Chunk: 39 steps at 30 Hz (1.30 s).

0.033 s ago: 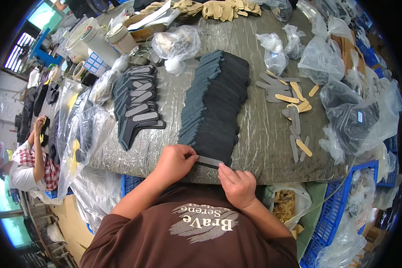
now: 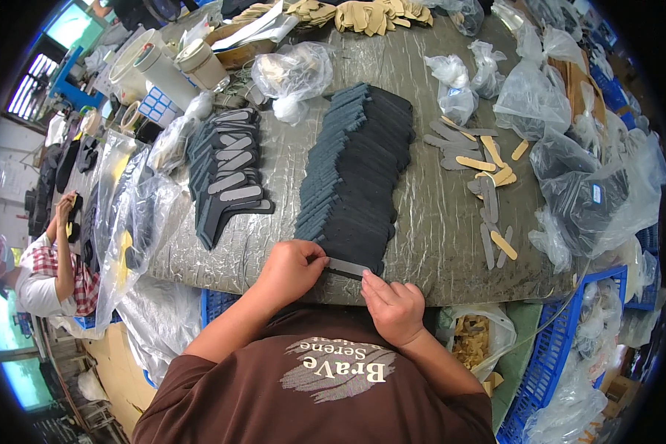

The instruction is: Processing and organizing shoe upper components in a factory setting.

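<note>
At the near edge of the table, a narrow grey strip (image 2: pixel 348 267) stretches between my two hands. My left hand (image 2: pixel 291 268) pinches its left end, and the fingers of my right hand (image 2: pixel 394 305) close on its right end. The strip lies over the near end of a long row of overlapping dark flat pieces (image 2: pixel 370 170), with teal-grey edges on the left side. Left of that row is a smaller overlapping stack of dark pieces (image 2: pixel 209 185) with rounded grey strips (image 2: pixel 235 161) on top. To the right lie loose grey strips (image 2: pixel 451 140) and tan strips (image 2: pixel 490 150).
A tied plastic bag (image 2: pixel 296 70) and white tubs (image 2: pixel 201 65) stand at the far left. Clear bags (image 2: pixel 536 103) crowd the right side. Tan cut pieces (image 2: pixel 377 16) line the far edge. Below right is a blue crate (image 2: pixel 544 370). Another person (image 2: pixel 55 270) works at left.
</note>
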{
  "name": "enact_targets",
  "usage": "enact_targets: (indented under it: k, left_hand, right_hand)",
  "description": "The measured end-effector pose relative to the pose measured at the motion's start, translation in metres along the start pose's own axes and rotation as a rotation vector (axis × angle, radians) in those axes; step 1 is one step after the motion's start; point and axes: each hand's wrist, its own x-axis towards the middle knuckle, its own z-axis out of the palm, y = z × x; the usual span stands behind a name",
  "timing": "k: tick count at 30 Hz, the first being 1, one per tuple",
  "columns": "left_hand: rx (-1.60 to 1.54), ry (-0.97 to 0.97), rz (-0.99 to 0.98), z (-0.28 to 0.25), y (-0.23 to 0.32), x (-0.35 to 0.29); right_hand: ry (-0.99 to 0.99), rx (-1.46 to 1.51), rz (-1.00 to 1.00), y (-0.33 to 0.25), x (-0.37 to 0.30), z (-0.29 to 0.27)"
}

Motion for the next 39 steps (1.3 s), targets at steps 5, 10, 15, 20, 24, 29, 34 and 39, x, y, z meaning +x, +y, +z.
enact_targets:
  k: [5, 10, 15, 20, 24, 29, 34, 39]
  left_hand:
    - [0.109, 0.065, 0.140, 0.004, 0.002, 0.003]
    - [0.196, 0.118, 0.165, 0.007, 0.002, 0.003]
    - [0.236, 0.183, 0.204, -0.007, 0.006, -0.007]
    - [0.170, 0.290, 0.036, -0.070, -0.023, -0.006]
    - [0.301, 0.463, -0.125, -0.119, -0.050, 0.010]
    - [0.121, 0.394, -0.029, -0.087, -0.024, 0.004]
    - [0.128, 0.051, 0.645, -0.017, 0.020, -0.012]
    - [0.073, -0.006, 0.710, -0.003, 0.020, -0.005]
  right_hand:
    - [-0.003, 0.002, 0.020, 0.002, 0.000, 0.002]
    - [-0.020, 0.002, 0.025, 0.001, 0.003, 0.000]
    - [-0.010, 0.103, 0.070, 0.001, 0.007, -0.002]
    - [-0.010, 0.081, 0.211, -0.003, 0.014, -0.006]
    - [-0.006, 0.092, 0.148, 0.002, 0.035, 0.005]
    - [-0.123, 0.096, 0.160, -0.007, 0.047, 0.002]
    - [-0.097, 0.799, 0.282, -0.030, 0.068, -0.003]
    - [-0.227, 1.050, 0.465, -0.032, 0.071, -0.009]
